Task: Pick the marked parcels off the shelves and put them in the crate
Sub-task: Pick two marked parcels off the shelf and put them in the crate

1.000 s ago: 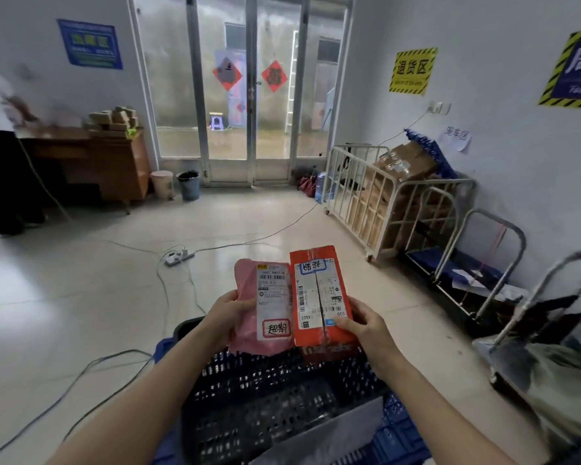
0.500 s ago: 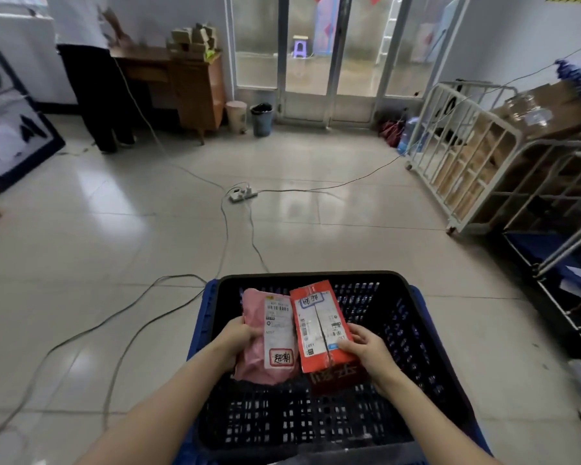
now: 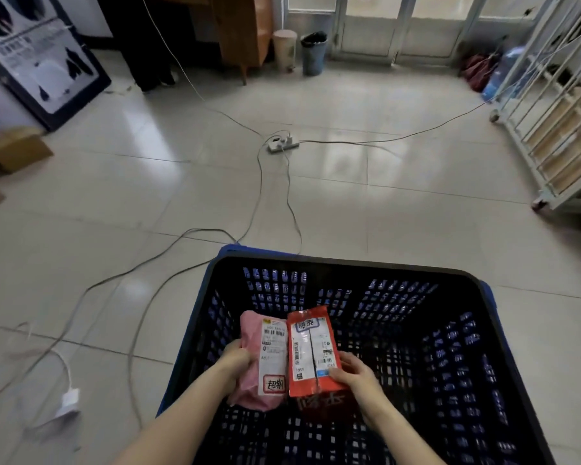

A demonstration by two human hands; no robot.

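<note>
A black slotted crate (image 3: pixel 346 263) nested in a blue one stands on the floor right below me. My left hand (image 3: pixel 236 362) grips a pink soft parcel (image 3: pixel 250 337) with a white shipping label and a red-framed mark. My right hand (image 3: pixel 356 374) grips a red parcel (image 3: pixel 311 350) with a white label and a blue-framed mark. Both parcels are side by side, touching, held inside the crate's opening below its rim. The crate's bottom under them looks bare.
Grey cables (image 3: pixel 259 182) and a white power strip (image 3: pixel 282 144) lie across the tiled floor ahead. A white wheeled cage trolley (image 3: pixel 550 135) stands at right. Cardboard boxes (image 3: pixel 17 152) and a leaning board (image 3: pixel 41 58) are at left. Two bins (image 3: pixel 299 52) stand by the glass doors.
My view has tilted down toward the floor. Both hands have lowered the two parcels from above the crate's rim down into its opening, still gripping them.
</note>
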